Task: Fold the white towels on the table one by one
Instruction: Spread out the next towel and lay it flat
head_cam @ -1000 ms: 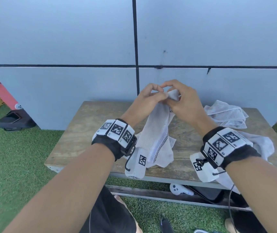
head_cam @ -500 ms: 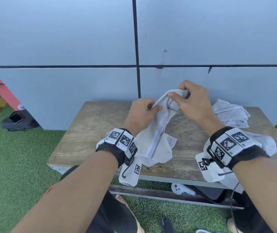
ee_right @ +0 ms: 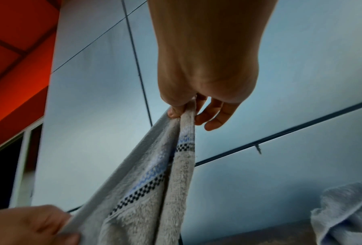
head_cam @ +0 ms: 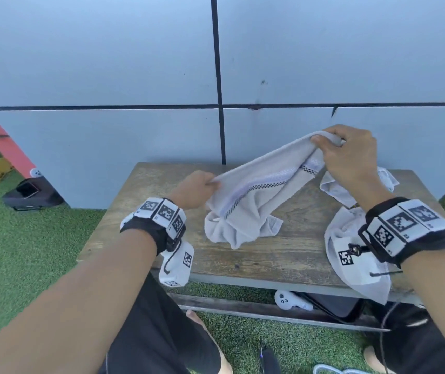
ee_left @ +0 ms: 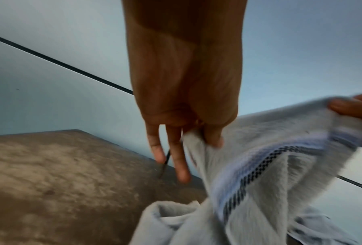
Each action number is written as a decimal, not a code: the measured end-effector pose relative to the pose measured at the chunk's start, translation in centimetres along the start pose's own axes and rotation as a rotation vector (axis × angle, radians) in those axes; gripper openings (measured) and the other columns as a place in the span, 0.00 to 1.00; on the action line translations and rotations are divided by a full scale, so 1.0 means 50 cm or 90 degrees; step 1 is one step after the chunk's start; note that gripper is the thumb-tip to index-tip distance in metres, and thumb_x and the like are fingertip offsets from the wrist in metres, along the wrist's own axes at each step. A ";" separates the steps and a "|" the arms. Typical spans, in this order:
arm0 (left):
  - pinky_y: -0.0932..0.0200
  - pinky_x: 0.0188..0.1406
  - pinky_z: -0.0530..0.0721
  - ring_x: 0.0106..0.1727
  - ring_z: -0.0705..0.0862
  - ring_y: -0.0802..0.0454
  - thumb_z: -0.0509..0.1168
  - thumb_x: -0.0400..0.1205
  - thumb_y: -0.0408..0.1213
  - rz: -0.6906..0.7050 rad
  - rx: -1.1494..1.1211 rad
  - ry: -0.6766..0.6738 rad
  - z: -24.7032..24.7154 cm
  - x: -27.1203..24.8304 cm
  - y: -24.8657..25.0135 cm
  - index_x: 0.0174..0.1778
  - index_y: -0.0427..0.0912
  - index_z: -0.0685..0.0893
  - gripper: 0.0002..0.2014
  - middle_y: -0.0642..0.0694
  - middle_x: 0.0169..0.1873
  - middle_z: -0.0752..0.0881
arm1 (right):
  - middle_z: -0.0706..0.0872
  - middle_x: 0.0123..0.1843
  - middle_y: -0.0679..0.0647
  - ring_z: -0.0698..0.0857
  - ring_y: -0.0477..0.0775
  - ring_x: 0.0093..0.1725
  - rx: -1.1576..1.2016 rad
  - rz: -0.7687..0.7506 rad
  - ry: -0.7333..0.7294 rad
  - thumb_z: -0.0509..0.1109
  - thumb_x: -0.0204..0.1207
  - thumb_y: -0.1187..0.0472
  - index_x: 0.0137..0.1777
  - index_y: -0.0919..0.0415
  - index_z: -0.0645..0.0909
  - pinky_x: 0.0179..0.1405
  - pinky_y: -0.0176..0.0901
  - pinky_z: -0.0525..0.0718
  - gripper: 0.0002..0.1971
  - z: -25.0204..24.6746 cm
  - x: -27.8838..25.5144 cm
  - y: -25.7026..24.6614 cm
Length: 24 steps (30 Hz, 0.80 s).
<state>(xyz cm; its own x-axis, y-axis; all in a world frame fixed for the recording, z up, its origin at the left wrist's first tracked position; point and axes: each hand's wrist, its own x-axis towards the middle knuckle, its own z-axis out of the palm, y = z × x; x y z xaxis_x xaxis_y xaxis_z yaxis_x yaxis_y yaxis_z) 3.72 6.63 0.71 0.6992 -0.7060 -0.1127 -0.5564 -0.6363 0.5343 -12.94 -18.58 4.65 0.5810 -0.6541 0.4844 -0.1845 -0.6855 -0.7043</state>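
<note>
A white towel [head_cam: 256,195] with a blue and black checked stripe is stretched between my hands above the wooden table [head_cam: 146,201]. My left hand [head_cam: 197,188] pinches its lower left end [ee_left: 196,140] between thumb and forefinger, two fingers hanging straight. My right hand [head_cam: 346,152] pinches the raised right end [ee_right: 184,116] higher up. The towel's lower part [head_cam: 232,228] bunches on the tabletop. Another white towel [head_cam: 334,187] lies crumpled at the back right, and a third [head_cam: 351,265] hangs over the front right edge under my right wrist.
A grey panelled wall [head_cam: 135,76] stands right behind the table. Under the table sit a white controller [head_cam: 286,300] and a black case [head_cam: 337,306]. Artificial grass [head_cam: 13,252] surrounds it, with a black bag [head_cam: 30,193] at the left.
My hands have pulled apart: the left moved down and left, the right moved right and stayed high. The towel went from hanging bunched to stretched out between them.
</note>
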 end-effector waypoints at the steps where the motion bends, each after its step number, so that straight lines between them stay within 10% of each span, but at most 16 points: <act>1: 0.61 0.26 0.68 0.26 0.72 0.57 0.60 0.88 0.37 0.011 -0.009 0.059 -0.026 0.006 -0.002 0.36 0.36 0.81 0.16 0.49 0.28 0.77 | 0.88 0.41 0.51 0.82 0.48 0.42 -0.018 0.009 -0.006 0.74 0.79 0.54 0.47 0.57 0.89 0.38 0.22 0.71 0.07 -0.012 0.003 0.008; 8: 0.67 0.28 0.66 0.27 0.68 0.62 0.65 0.87 0.42 0.202 -0.163 0.393 -0.170 0.018 0.066 0.41 0.39 0.79 0.12 0.53 0.28 0.72 | 0.86 0.43 0.54 0.81 0.52 0.39 0.058 0.030 0.077 0.70 0.81 0.54 0.49 0.55 0.85 0.37 0.28 0.76 0.06 -0.061 -0.001 0.027; 12: 0.58 0.29 0.63 0.29 0.65 0.55 0.62 0.88 0.42 0.131 -0.166 0.228 -0.117 0.010 0.044 0.32 0.43 0.71 0.18 0.49 0.27 0.68 | 0.83 0.35 0.62 0.81 0.54 0.31 0.091 0.118 -0.133 0.70 0.82 0.57 0.42 0.60 0.83 0.39 0.53 0.80 0.09 -0.050 -0.033 0.074; 19: 0.64 0.24 0.64 0.29 0.71 0.51 0.64 0.87 0.50 -0.001 -0.047 -0.057 0.050 0.007 -0.077 0.43 0.32 0.86 0.22 0.42 0.29 0.76 | 0.82 0.34 0.53 0.81 0.49 0.31 -0.093 0.160 -0.479 0.69 0.83 0.60 0.39 0.64 0.82 0.36 0.44 0.79 0.11 0.005 -0.104 0.161; 22: 0.56 0.33 0.70 0.32 0.73 0.50 0.65 0.83 0.55 0.000 -0.039 -0.080 0.108 0.027 -0.091 0.34 0.39 0.83 0.22 0.47 0.31 0.77 | 0.84 0.37 0.49 0.80 0.47 0.36 -0.107 0.132 -0.496 0.71 0.82 0.58 0.39 0.56 0.83 0.39 0.42 0.75 0.09 0.049 -0.120 0.174; 24: 0.48 0.54 0.78 0.52 0.78 0.50 0.64 0.82 0.58 -0.019 0.014 -0.108 0.140 0.044 -0.087 0.41 0.44 0.88 0.20 0.49 0.51 0.78 | 0.84 0.41 0.46 0.82 0.46 0.42 -0.105 0.103 -0.518 0.72 0.81 0.56 0.37 0.47 0.81 0.43 0.41 0.74 0.10 0.083 -0.124 0.174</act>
<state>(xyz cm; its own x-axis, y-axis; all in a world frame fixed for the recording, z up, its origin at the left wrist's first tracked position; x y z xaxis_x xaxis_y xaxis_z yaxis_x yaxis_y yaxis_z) 4.56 5.67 -7.73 0.6306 -0.7280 -0.2691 -0.5473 -0.6629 0.5109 -14.85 -19.16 -6.61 0.9153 -0.3577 -0.1850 -0.3914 -0.6821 -0.6178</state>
